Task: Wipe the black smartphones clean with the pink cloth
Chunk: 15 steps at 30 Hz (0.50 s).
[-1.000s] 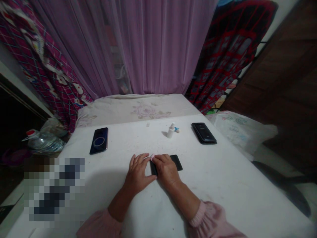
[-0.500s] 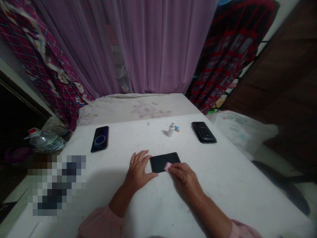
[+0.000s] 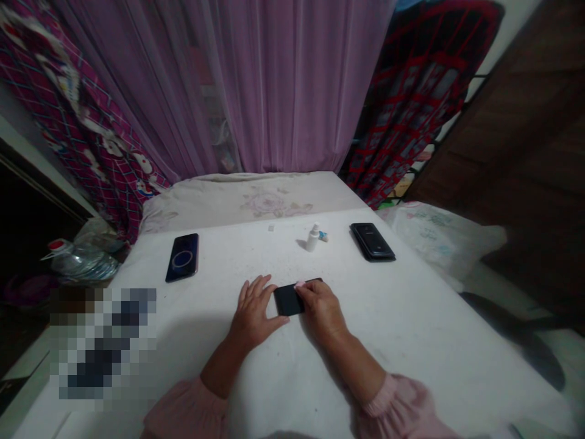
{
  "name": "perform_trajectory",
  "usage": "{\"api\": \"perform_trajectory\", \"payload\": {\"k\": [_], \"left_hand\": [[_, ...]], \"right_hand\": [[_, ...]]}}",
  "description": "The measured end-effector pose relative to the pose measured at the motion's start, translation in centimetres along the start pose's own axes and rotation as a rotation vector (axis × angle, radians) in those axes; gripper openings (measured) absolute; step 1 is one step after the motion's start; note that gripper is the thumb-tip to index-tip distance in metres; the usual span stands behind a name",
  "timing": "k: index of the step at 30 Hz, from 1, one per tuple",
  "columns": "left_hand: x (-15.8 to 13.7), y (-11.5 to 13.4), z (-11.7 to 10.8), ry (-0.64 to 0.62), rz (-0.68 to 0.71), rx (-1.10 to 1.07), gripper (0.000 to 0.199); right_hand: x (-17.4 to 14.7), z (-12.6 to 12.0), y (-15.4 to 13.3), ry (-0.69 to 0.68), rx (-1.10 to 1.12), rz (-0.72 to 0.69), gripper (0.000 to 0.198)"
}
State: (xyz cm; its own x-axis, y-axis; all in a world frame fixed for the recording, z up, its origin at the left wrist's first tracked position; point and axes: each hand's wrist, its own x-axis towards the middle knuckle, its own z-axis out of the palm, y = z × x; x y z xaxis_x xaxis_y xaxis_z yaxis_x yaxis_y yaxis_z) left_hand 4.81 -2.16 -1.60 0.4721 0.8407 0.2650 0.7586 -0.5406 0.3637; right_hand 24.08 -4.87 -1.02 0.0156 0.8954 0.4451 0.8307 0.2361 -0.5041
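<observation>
A black phone (image 3: 287,299) lies flat on the white table (image 3: 411,329) in front of me. My left hand (image 3: 254,311) rests flat on the table, fingers spread, touching the phone's left edge. My right hand (image 3: 320,308) lies over the phone's right half and pinches a small pink cloth (image 3: 300,284) against its far edge. Both wrists show pink sleeves.
A dark phone with a ring on its screen (image 3: 183,256) lies at the left. Another black phone (image 3: 372,241) lies at the far right. A small white bottle (image 3: 312,237) stands between them. A floral pillow (image 3: 256,196) and purple curtains are behind the table.
My right hand slid from the phone's left end to its near right corner, then back up onto the phone's right half with the pink cloth. My left hand stayed put.
</observation>
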Motion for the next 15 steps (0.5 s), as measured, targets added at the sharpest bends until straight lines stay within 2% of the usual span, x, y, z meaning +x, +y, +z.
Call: {"api": "perform_trajectory", "payload": {"k": [3,5,11,15], "left_hand": [[-0.1,-0.1,0.1,0.011,0.007,0.001,0.061],[-0.2,-0.2,0.2,0.021,0.020,-0.003,0.060],[-0.2,-0.5,0.3,0.024,0.037,-0.008,0.060],[-0.1,-0.4,0.2,0.023,0.038,-0.011,0.059]], "right_hand": [[-0.1,0.0,-0.9,-0.059,0.014,-0.037,0.023],[-0.1,-0.6,-0.2,-0.077,-0.009,-0.059,0.023],[0.2,-2.1,4.7,0.072,-0.153,0.053,0.025],[0.3,-1.6,5.0,0.076,-0.190,0.032,0.025]]}}
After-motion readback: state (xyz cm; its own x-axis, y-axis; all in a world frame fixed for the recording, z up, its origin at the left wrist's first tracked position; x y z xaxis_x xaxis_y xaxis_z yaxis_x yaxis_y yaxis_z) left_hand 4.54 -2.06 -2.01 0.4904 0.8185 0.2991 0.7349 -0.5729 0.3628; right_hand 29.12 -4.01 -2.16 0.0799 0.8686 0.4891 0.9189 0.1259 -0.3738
